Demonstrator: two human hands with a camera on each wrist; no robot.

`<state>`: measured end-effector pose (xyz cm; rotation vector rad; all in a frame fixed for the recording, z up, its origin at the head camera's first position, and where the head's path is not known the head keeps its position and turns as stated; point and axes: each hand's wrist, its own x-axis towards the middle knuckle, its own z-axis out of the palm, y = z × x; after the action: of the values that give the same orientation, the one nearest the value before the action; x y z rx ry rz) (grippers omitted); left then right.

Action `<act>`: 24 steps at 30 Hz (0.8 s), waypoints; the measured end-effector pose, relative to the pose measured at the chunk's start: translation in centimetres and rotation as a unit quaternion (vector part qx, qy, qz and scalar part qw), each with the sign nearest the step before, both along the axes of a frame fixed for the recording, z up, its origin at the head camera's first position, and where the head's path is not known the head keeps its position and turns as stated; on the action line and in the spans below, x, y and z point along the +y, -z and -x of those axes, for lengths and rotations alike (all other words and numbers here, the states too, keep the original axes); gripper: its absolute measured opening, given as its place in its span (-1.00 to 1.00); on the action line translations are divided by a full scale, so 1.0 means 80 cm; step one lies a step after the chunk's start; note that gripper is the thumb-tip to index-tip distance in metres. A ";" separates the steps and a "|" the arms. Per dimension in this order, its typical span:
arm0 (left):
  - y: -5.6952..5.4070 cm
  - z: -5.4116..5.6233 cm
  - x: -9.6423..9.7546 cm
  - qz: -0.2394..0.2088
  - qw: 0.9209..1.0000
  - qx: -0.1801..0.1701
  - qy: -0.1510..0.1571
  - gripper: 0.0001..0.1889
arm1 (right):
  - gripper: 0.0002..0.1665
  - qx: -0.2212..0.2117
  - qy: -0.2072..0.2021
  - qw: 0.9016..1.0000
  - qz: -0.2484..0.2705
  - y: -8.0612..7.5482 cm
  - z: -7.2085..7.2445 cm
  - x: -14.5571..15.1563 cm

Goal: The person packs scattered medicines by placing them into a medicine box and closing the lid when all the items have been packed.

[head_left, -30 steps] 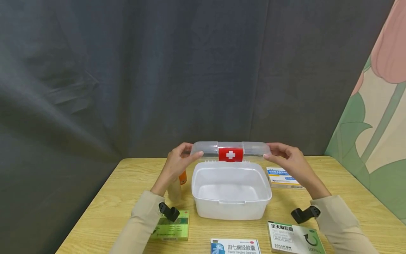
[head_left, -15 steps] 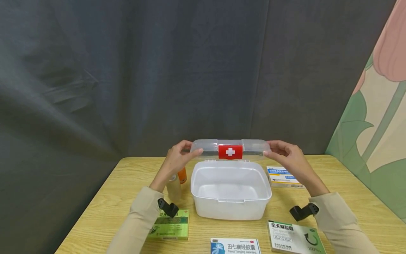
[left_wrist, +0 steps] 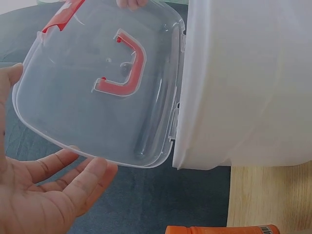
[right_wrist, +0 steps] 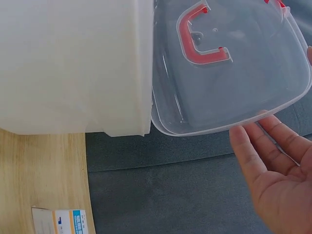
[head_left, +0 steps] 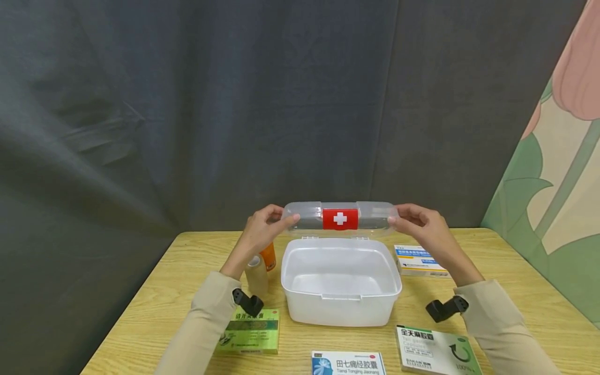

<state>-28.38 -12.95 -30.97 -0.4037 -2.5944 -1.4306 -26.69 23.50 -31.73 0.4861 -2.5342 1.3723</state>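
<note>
A white first-aid box [head_left: 342,311] stands uncovered at mid-table, its inside bare. Its clear hinged lid [head_left: 307,210] is raised at the back edge, with a red clasp [head_left: 329,224] bearing a white cross facing me. My left hand [head_left: 261,233] holds the lid's left end, thumb in front and fingers behind. At the right end, my right hand [head_left: 425,227] grips it the same way. In the left wrist view, fingertips [left_wrist: 97,166] touch the lid's side rim, and a red handle [left_wrist: 139,66] shows through the clear plastic.
Left of the box are a tan cylinder [head_left: 256,277] and an orange bottle [head_left: 269,257]. A green medicine box [head_left: 253,333] lies front left, a white-blue one [head_left: 349,363] front centre, a green-white one [head_left: 436,351] front right, another [head_left: 419,261] back right. A dark curtain [head_left: 281,104] hangs behind.
Both hands have moved slightly upward with the lid, which now stands a little higher and shows more of the clasp. The box and medicine packs have stayed put.
</note>
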 end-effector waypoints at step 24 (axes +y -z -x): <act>-0.003 0.011 0.001 -0.019 1.000 -0.016 -0.002 -0.39 | -0.32 -0.025 0.011 0.999 0.033 -0.004 0.011 -0.008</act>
<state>-29.27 -12.90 -30.71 -0.3745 -2.5872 -1.4935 -27.55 22.84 -31.44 0.4151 -2.5161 1.4732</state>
